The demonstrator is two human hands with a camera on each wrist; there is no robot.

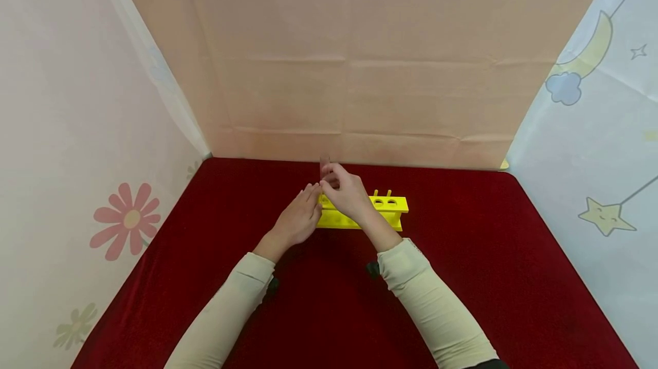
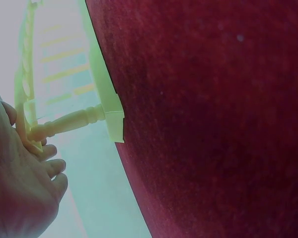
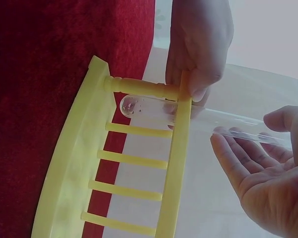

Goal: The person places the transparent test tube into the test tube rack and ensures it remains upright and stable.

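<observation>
A yellow test tube rack (image 1: pixel 393 204) stands on the red cloth. My left hand (image 1: pixel 298 216) grips the left end of its top plate; in the right wrist view the thumb lies against the plate, the other fingers partly hidden behind it. A clear glass test tube (image 3: pixel 223 120) passes through the end hole of that plate. Its rounded bottom shows between the plates, short of the lower one. My right hand (image 3: pixel 268 168) holds the tube's upper part between thumb and fingers. From the head view, the right hand (image 1: pixel 352 193) covers the middle of the rack.
Two open holes show in the rack's right part, with thin yellow pegs (image 1: pixel 389 192) standing behind them. Red cloth (image 1: pixel 462 255) covers the table. A tan backdrop (image 1: pixel 349 89) rises behind, with printed white panels (image 1: pixel 56 129) along both sides.
</observation>
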